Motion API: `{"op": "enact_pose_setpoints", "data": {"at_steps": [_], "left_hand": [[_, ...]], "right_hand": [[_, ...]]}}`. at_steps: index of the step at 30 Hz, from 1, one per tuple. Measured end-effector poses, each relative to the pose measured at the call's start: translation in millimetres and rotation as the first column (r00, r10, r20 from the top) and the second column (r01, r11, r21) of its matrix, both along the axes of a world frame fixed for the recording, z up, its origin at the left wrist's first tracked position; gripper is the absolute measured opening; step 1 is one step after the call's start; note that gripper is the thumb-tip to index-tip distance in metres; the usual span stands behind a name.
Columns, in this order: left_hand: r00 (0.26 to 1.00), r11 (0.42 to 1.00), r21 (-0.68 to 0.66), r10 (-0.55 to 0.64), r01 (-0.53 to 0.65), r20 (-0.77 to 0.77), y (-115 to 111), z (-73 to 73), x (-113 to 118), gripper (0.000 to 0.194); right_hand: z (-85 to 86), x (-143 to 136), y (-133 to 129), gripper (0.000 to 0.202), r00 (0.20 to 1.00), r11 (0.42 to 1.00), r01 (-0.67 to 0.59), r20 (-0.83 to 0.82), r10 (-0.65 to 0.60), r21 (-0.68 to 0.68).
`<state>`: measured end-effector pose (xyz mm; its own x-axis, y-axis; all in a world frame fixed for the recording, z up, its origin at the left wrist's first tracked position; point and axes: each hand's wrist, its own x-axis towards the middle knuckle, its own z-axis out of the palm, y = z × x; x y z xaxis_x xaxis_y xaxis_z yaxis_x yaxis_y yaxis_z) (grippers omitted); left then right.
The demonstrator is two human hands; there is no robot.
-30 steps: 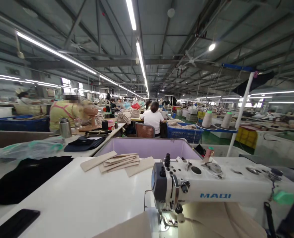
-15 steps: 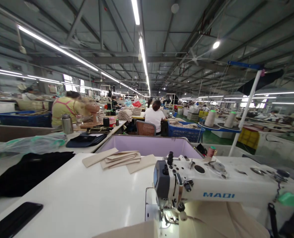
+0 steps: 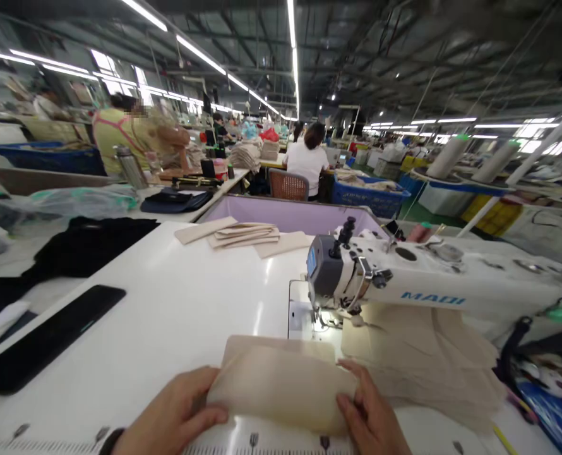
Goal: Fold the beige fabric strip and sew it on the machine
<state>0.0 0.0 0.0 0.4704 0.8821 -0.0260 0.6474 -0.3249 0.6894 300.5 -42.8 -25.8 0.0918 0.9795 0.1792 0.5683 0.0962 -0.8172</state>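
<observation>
Big sewing hall, long ceiling lights, rows of stations running far back; near surface is a white sewing table (image 3: 167,316) with a ruler strip along its near edge. Left hand (image 3: 177,414) and right hand (image 3: 370,417) both grip a beige fabric piece (image 3: 281,385), each pinching a near corner between thumb and fingers; the piece lies flat on the table, just near of the white sewing machine (image 3: 432,287), apart from the needle area. Progress as judged: piece is picked and squared up in front of the machine but not yet fed under the presser foot, so stitching seems left to do. Stack of beige pieces (image 3: 423,354) sits under the machine arm on the right, touching the held piece's far right side or close to it, cannot tell. Folded beige strips (image 3: 243,234) lie far on the table, black phone (image 3: 48,338) near left, black cloth (image 3: 86,243) far left. Seated person in white top (image 3: 309,161) far ahead, back turned. Versus earlier frames: view has tilted down, hands have come into sight, fabric now fully visible; before only its edge showed.
</observation>
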Motion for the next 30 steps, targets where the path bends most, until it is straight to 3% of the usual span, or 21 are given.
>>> {"op": "enact_pose_setpoints", "data": {"at_steps": [2,5,12,19,21,23,26,30], "left_hand": [[0.998,0.999,-0.018,-0.036,0.037,0.054,3.6,5.4,1.8,0.021],[0.995,0.998,0.052,0.036,-0.041,0.095,8.2,5.8,11.0,0.022],[0.977,0.976,0.069,0.209,-0.206,-0.041,11.8,-9.5,29.0,0.024],[0.949,0.948,0.055,0.315,-0.313,-0.035,6.3,-11.9,31.6,0.015],[0.938,0.937,0.049,0.345,-0.345,0.025,3.7,-13.1,31.4,0.041],[0.95,0.945,0.097,0.307,-0.311,0.058,2.2,-14.8,30.2,0.053],[0.977,0.962,0.172,0.21,-0.212,0.029,3.0,-17.4,27.3,0.038],[0.967,0.949,0.202,0.252,-0.241,-0.028,7.2,-19.2,23.6,0.034]], "right_hand": [[-2.4,-1.3,-4.6,0.047,0.998,0.998,0.026,-0.063,-0.03,-0.054],[-0.6,1.4,-5.2,0.049,0.997,0.998,0.029,-0.076,-0.034,-0.059],[6.8,16.1,1.9,0.023,0.982,0.984,-0.15,0.13,0.136,0.101],[6.8,7.5,10.6,0.029,0.952,0.983,-0.161,0.278,0.13,0.09],[5.2,5.1,12.8,0.029,0.938,0.979,-0.177,0.319,0.138,0.098],[4.2,3.2,14.1,0.029,0.928,0.976,-0.192,0.342,0.146,0.103],[4.2,1.4,15.1,0.029,0.914,0.971,-0.209,0.377,0.152,0.113],[4.5,1.3,17.1,0.03,0.899,0.971,-0.209,0.414,0.146,0.112]]}}
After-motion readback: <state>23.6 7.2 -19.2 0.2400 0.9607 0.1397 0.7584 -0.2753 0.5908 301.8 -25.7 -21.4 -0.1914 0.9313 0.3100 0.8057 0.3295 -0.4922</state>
